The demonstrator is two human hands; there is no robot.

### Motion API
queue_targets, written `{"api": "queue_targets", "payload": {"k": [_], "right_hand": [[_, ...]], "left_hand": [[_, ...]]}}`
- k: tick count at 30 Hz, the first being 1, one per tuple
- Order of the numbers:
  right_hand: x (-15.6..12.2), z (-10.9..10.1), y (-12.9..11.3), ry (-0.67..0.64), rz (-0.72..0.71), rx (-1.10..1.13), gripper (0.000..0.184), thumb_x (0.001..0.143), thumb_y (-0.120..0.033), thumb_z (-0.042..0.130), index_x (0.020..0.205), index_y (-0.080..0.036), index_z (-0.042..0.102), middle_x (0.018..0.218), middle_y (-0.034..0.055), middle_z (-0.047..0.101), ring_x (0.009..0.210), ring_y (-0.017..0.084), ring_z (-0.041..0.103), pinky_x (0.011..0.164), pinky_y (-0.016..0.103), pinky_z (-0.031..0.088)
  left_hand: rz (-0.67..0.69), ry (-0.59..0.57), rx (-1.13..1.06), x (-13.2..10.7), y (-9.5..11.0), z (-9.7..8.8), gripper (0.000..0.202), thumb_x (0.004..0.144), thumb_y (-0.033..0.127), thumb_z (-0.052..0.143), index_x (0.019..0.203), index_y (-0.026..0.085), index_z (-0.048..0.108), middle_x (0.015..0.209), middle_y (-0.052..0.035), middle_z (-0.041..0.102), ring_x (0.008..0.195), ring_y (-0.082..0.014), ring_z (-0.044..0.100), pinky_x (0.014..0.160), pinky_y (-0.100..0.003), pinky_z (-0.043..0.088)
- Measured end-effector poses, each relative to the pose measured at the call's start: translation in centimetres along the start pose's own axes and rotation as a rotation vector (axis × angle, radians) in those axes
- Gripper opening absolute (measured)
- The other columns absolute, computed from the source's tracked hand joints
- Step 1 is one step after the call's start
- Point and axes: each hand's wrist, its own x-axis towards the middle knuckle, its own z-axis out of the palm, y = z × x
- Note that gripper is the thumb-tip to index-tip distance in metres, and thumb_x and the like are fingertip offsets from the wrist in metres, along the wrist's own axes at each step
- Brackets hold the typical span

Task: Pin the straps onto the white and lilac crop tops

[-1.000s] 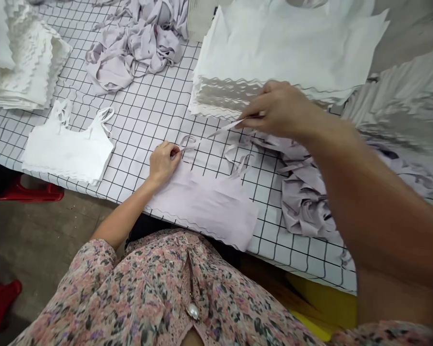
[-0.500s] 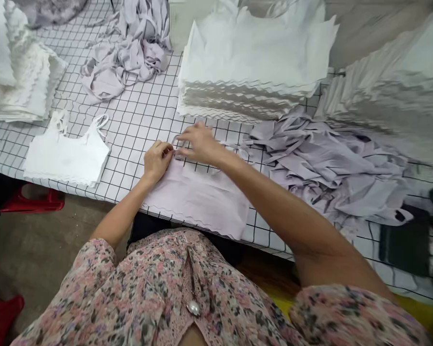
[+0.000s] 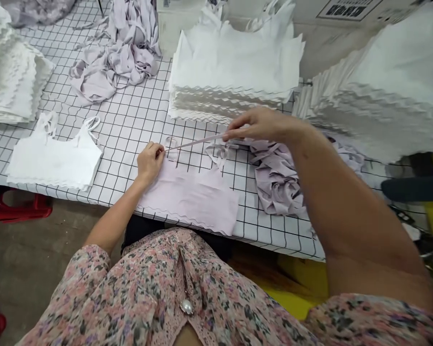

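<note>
Lilac strap (image 3: 197,142), soft and light, stretched taut over a pale lilac camisole (image 3: 187,199) on the grid-printed table (image 3: 130,110). The right hand (image 3: 260,126) pinches it; I read the left hand (image 3: 150,162) as holding its far end, though the fingers hide this. Best taken by the strap's end.

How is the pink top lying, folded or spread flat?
Spread flat: the pink top lies on the grid table, wavy hem toward the person.

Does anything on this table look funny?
Yes, a little. A thin lilac strap is pulled out straight between the left hand and the right hand, just above the lilac top. That looks odd beside the white top, whose straps lie in small loops.
</note>
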Motion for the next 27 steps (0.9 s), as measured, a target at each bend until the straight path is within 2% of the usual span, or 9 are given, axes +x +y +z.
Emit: {"api": "queue_targets", "payload": {"k": [4, 7, 10, 12, 13, 16, 19, 23, 27], "right_hand": [[-0.9, -0.7, 0.3, 0.1, -0.037, 0.019, 0.022, 0.093, -0.051, 0.08, 0.094, -0.029, 0.083, 0.081, 0.0062, 0.076, 0.095, 0.029, 0.066, 0.097, 0.051, 0.051], [-1.3, 0.2, 0.2, 0.182, -0.115, 0.005, 0.02, 0.096, -0.048, 0.078, 0.088, -0.03, 0.083, 0.079, 0.0058, 0.076, 0.086, 0.027, 0.063, 0.094, 0.052, 0.052], [-2.2, 2.3, -0.3, 0.282, -0.212, -0.107, 0.025, 0.102, -0.043, 0.07, 0.085, -0.028, 0.082, 0.078, 0.0064, 0.074, 0.081, 0.026, 0.059, 0.096, 0.056, 0.051], [-3.1, 4.3, -1.2, 0.334, -0.258, -0.228, 0.03, 0.107, -0.039, 0.061, 0.09, -0.027, 0.083, 0.079, 0.0069, 0.072, 0.087, 0.027, 0.06, 0.104, 0.063, 0.049], [-3.7, 5.2, -1.6, 0.347, -0.27, -0.281, 0.032, 0.11, -0.037, 0.056, 0.095, -0.026, 0.083, 0.08, 0.0072, 0.071, 0.09, 0.028, 0.062, 0.11, 0.066, 0.046], [-5.5, 7.2, -2.5, 0.351, -0.29, -0.285, 0.032, 0.112, -0.036, 0.052, 0.119, -0.022, 0.081, 0.092, 0.0098, 0.075, 0.093, 0.029, 0.066, 0.112, 0.063, 0.049], [-7.1, 7.6, -2.2, 0.392, -0.248, -0.033, 0.035, 0.107, -0.04, 0.065, 0.135, -0.023, 0.076, 0.111, 0.0114, 0.081, 0.087, 0.025, 0.069, 0.09, 0.045, 0.06], [-8.4, 7.0, -1.3, 0.461, -0.177, 0.184, 0.018, 0.103, -0.038, 0.071, 0.109, -0.027, 0.085, 0.088, 0.0045, 0.079, 0.073, 0.02, 0.067, 0.069, 0.035, 0.055], [-9.1, 6.7, -0.3, 0.545, -0.218, 0.026, 0.017, 0.104, -0.031, 0.069, 0.098, -0.027, 0.085, 0.082, 0.0051, 0.074, 0.078, 0.021, 0.067, 0.074, 0.038, 0.055]], "left_hand": [[-0.048, -0.006, -0.005, 0.1, 0.7, -0.9, 0.016, 0.09, 0.005, 0.072, 0.088, 0.021, 0.071, 0.093, -0.0034, 0.071, 0.077, -0.0171, 0.059, 0.077, -0.033, 0.046], [-0.01, 0.0, -0.165, -0.2, 2.9, -2.1, 0.021, 0.088, 0.009, 0.078, 0.105, 0.021, 0.078, 0.102, -0.0044, 0.076, 0.078, -0.0154, 0.06, 0.083, -0.033, 0.052], [-0.095, -0.283, -0.598, -0.6, 6.3, -2.1, 0.015, 0.101, 0.031, 0.074, 0.105, 0.018, 0.081, 0.1, -0.0079, 0.08, 0.082, -0.0159, 0.07, 0.086, -0.033, 0.059], [-0.338, -0.537, -0.946, -0.5, 8.4, -1.1, 0.031, 0.106, 0.043, 0.07, 0.098, 0.014, 0.081, 0.097, -0.0111, 0.082, 0.084, -0.0182, 0.077, 0.09, -0.036, 0.064], [-0.47, -0.594, -1.087, -0.5, 9.2, -0.4, 0.033, 0.107, 0.043, 0.07, 0.095, 0.013, 0.08, 0.095, -0.0113, 0.083, 0.084, -0.0188, 0.079, 0.094, -0.038, 0.065], [-0.706, -0.495, -1.305, -0.3, 10.5, 1.2, 0.024, 0.108, 0.025, 0.069, 0.089, 0.012, 0.078, 0.085, -0.0065, 0.082, 0.079, -0.0153, 0.08, 0.106, -0.043, 0.065], [-0.729, -0.415, -1.347, -0.4, 10.6, 1.7, 0.022, 0.107, 0.014, 0.065, 0.091, 0.011, 0.079, 0.087, -0.0057, 0.083, 0.078, -0.0142, 0.081, 0.112, -0.046, 0.063], [-0.721, -0.402, -1.36, -0.5, 10.4, 1.3, 0.02, 0.106, 0.015, 0.067, 0.09, 0.011, 0.079, 0.091, -0.0081, 0.084, 0.081, -0.0167, 0.083, 0.115, -0.049, 0.062], [-0.696, -0.354, -1.345, -0.5, 10.3, 1.4, 0.016, 0.105, 0.017, 0.07, 0.093, 0.012, 0.08, 0.091, -0.0062, 0.082, 0.083, -0.0166, 0.082, 0.112, -0.049, 0.063]]}}
